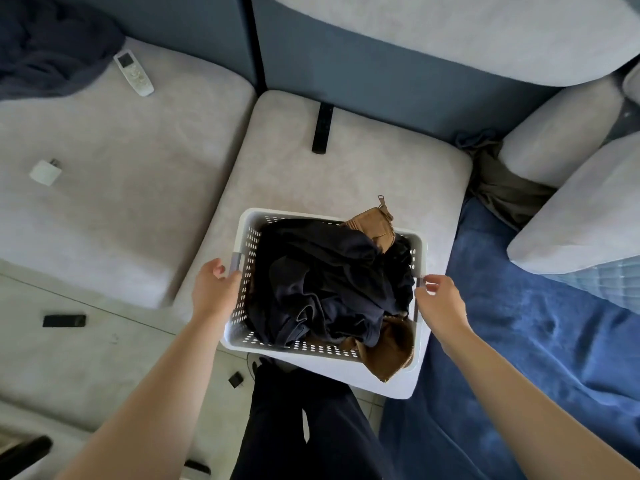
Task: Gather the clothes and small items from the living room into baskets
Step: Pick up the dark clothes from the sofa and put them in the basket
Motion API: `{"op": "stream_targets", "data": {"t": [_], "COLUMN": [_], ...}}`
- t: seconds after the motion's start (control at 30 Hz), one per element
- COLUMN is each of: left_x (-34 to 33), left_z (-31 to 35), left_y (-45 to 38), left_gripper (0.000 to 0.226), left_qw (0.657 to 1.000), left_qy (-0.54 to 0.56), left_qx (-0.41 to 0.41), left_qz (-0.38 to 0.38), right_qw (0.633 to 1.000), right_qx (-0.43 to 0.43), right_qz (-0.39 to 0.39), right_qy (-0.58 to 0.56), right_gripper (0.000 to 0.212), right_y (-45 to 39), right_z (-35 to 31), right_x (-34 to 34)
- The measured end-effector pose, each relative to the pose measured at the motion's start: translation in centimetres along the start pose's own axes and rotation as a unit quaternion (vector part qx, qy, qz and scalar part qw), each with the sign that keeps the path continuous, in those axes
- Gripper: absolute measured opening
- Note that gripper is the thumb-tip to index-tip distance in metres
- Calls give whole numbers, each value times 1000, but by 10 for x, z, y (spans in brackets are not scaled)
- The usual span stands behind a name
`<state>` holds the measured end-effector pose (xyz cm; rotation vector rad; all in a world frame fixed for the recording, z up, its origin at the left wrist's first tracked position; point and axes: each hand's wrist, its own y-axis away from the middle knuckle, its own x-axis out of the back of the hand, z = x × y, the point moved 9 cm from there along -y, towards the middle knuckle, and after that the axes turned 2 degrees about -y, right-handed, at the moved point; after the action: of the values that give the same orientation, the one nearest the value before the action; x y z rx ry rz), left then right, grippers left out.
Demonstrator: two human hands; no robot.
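A white perforated basket [242, 244] sits on the front of the grey sofa cushion [311, 174]. It holds dark navy clothes [322, 278] and a brown zip jacket [388, 344] that spills over its near right corner. My left hand [213, 289] grips the basket's left grey handle. My right hand [440, 299] pinches the right handle with its fingertips. A black remote [322, 128] lies on the same cushion behind the basket. A white remote [133, 72] and a white charger plug [45, 171] lie on the left cushion, next to a dark blue garment [48, 43].
A blue blanket [536, 334] covers the seat at right, with grey pillows [581, 223] and an olive-grey garment [502, 188] wedged beside them. On the pale floor lie a black rectangular item [64, 320] and a small black plug [235, 379]. My dark trouser legs [304, 420] stand below the basket.
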<state>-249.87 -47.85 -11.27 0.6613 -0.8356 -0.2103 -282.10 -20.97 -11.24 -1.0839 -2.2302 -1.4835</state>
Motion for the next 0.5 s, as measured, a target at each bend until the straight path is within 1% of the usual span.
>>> {"op": "stream_targets", "data": {"t": [0.03,0.07,0.1,0.13,0.17,0.2,0.27,0.33,0.4,0.5], "left_x": [-4,-8,-10,-12,-13,-16,-19,-22,-23,-20], "left_z": [-4,-6,-6,-6,-6,-7,-12,-16,-19,-19], "left_y": [-3,-5,-7,-10,-13,-16,-21,-24,-27,-27], "left_gripper": [46,34,18,11,14,17,24,28,28,27], "left_qw": [999,998,997,996,995,994,991,989,987,985], "left_qy": [30,51,62,71,82,95,115,117,126,141], "left_qx": [26,37,43,42,42,44,57,73,82,87], "left_qz": [-14,-24,-28,-28,-29,-36,-47,-57,-57,-54], "right_qw": [1000,998,997,997,996,995,994,992,992,994], "right_qx": [-20,-38,-53,-66,-82,-97,-113,-121,-123,-109], "right_qz": [7,13,16,14,9,3,-4,-14,-19,-16], "right_qy": [-23,-40,-46,-44,-40,-33,-14,-24,-30,-4], "right_gripper": [43,43,40,32,23,18,22,26,27,30], "right_y": [-4,-7,-10,-13,-17,-20,-24,-28,-30,-25], "right_z": [4,6,8,10,13,17,23,28,30,24], "right_x": [1,1,1,0,-1,-2,-5,-11,-18,-21]}}
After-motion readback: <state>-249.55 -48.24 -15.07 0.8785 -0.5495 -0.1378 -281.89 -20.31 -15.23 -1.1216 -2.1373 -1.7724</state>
